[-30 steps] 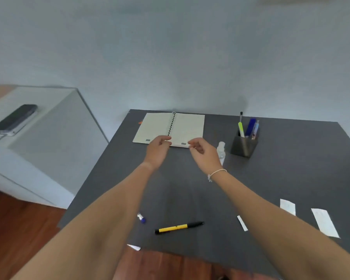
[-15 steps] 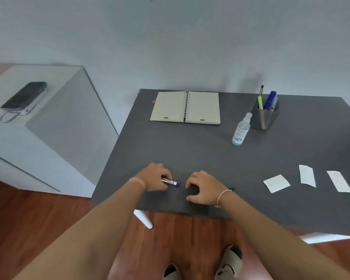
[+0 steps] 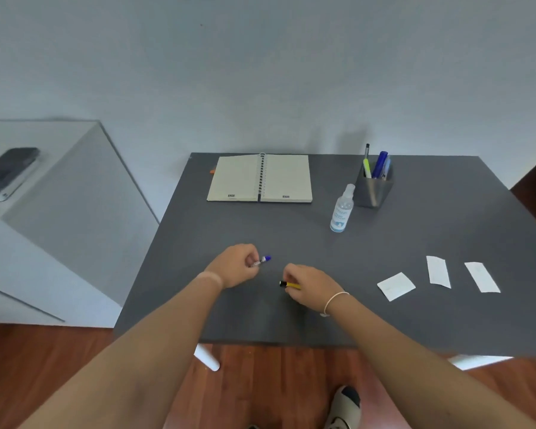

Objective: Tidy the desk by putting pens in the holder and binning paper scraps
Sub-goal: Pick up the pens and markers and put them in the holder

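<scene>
My left hand point(image 3: 237, 266) is closed around a white pen with a blue cap point(image 3: 263, 260), whose tip sticks out to the right just above the grey desk point(image 3: 291, 230). My right hand point(image 3: 311, 284) grips a yellow pen with a black end point(image 3: 288, 284), which pokes out to the left. The grey pen holder point(image 3: 374, 188) stands at the back right with several pens in it. Three white paper scraps lie on the right: one point(image 3: 396, 286), another point(image 3: 438, 271) and the outermost point(image 3: 481, 277).
An open spiral notebook point(image 3: 260, 178) lies at the back of the desk. A clear spray bottle point(image 3: 342, 209) stands just left of the holder. A white cabinet point(image 3: 53, 218) with a phone point(image 3: 8, 168) on top is to the left. Wooden floor lies below.
Both hands came back from the notebook to the desk's near edge, closed on the two pens and have lifted them slightly. The camera view has tilted down.
</scene>
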